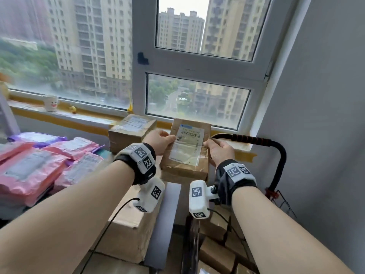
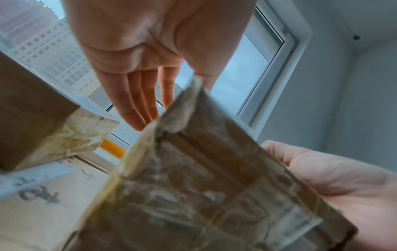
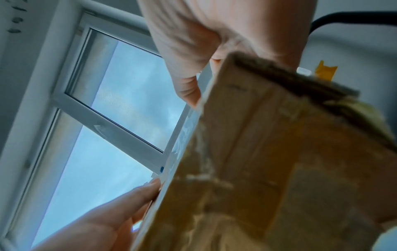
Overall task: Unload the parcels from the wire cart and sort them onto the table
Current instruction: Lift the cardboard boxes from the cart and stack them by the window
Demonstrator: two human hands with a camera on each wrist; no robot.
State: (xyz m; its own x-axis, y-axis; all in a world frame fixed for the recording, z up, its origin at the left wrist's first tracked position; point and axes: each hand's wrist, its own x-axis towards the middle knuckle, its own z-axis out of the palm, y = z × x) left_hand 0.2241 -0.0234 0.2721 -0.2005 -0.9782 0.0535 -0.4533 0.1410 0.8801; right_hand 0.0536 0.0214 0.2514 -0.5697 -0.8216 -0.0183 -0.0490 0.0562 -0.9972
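Note:
A brown cardboard parcel with a white barcode label is held up between both hands, in front of the window. My left hand grips its left edge, thumb on the label face and fingers behind. My right hand grips the right edge the same way. The left wrist view shows the taped parcel with straight fingers behind it. In the right wrist view my thumb lies on the edge of the parcel. The wire cart stands lower right, with brown boxes inside.
The cart's black handle curves just right of my right hand. Pink poly mailers are stacked on the left. A taped cardboard box sits by the windowsill, and a larger box lies under my left forearm. A grey wall closes the right side.

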